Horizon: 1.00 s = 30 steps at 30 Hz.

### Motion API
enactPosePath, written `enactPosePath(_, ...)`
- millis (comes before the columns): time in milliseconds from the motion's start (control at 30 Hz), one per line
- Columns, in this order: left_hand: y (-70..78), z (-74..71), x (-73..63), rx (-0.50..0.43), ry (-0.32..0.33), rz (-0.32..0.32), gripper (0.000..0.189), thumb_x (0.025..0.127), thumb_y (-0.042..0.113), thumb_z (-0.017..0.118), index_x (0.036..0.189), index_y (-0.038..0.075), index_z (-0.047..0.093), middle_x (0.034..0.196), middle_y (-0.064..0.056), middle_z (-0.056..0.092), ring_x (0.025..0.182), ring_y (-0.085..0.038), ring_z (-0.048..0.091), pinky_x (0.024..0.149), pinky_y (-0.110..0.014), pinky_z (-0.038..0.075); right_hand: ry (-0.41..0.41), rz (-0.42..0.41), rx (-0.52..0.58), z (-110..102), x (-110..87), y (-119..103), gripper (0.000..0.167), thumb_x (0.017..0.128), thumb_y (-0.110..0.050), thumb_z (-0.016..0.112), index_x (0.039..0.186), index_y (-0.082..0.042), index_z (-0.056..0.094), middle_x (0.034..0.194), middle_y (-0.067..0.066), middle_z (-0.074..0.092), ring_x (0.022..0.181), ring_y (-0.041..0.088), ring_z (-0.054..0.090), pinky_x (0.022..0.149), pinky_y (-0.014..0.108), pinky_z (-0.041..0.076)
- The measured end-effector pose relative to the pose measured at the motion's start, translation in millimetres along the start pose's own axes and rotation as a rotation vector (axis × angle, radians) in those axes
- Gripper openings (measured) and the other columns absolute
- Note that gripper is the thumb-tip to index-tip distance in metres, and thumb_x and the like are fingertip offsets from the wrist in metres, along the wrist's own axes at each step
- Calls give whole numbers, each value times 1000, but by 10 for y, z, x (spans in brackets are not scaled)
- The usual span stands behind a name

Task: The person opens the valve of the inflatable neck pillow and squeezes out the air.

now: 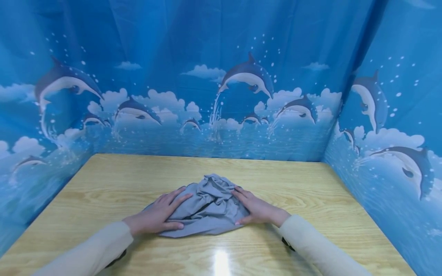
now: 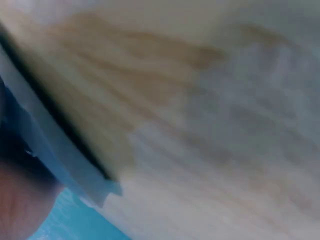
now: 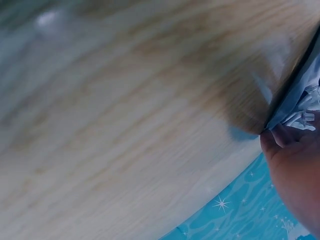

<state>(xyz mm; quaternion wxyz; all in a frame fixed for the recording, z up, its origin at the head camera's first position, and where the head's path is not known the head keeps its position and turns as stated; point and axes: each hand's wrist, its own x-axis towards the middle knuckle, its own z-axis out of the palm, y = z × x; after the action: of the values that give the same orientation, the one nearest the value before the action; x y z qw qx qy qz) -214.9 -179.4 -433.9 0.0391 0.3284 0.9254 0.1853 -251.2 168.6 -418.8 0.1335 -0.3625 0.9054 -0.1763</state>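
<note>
A crumpled grey cloth [image 1: 215, 224] lies bunched in a heap on the wooden table, its folds peaking toward the far side. My left hand [image 1: 153, 216] rests on the left side of the heap, fingers spread and thumb stretched along the near edge. From the right, my right hand [image 1: 257, 209] touches the cloth with extended fingers, its thumb low by the near corner. In the right wrist view, the right hand [image 3: 300, 167] meets the edge of the cloth [image 3: 292, 95]. Only a blurred part of the left hand [image 2: 22, 205] shows in the left wrist view, beside the cloth's edge [image 2: 60, 155].
The light wood-grain table [image 1: 297, 184] extends around the cloth on all sides. Blue curtains [image 1: 193, 42] printed with dolphins and clouds hang along its back, left and right edges. A bright light reflection lies on the table's near part.
</note>
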Motion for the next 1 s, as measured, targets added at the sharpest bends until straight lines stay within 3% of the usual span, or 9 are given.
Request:
enactPosePath(267,106,-79,33,41,-7,-73,78,80,66,49,145,33,21,151,-15,18,133,-39,26,102,-59,26,36,-49,2,14,0,14,92,76,-43,70,147,-16,18,153,17,9,138,37,17,107,50,28)
enactPosePath(467,173,-56,19,198,50,27,66,84,62,47,142,39,25,151,-12,18,134,-39,26,100,-59,31,17,-33,-1,6,-19,17,88,77,-47,67,146,-19,21,153,15,11,138,37,17,106,51,29)
enactPosePath(567,183,-35,21,234,80,37,64,84,61,48,141,39,27,151,-10,20,134,-37,27,99,-57,32,1,-10,5,5,-28,21,88,77,-48,66,146,-20,20,153,14,10,138,36,17,106,51,29)
enactPosePath(800,210,-13,50,245,88,-57,69,81,67,47,141,43,25,151,-8,22,133,-37,30,97,-59,33,5,18,-20,2,-57,28,87,77,-47,67,146,-17,22,153,15,11,138,36,19,106,49,30)
enactPosePath(1000,273,-39,77,263,98,-126,75,77,68,52,141,39,28,150,-11,24,128,-42,35,92,-63,35,29,35,-39,-4,-98,25,87,77,-48,67,145,-15,25,151,20,15,135,39,22,104,51,31)
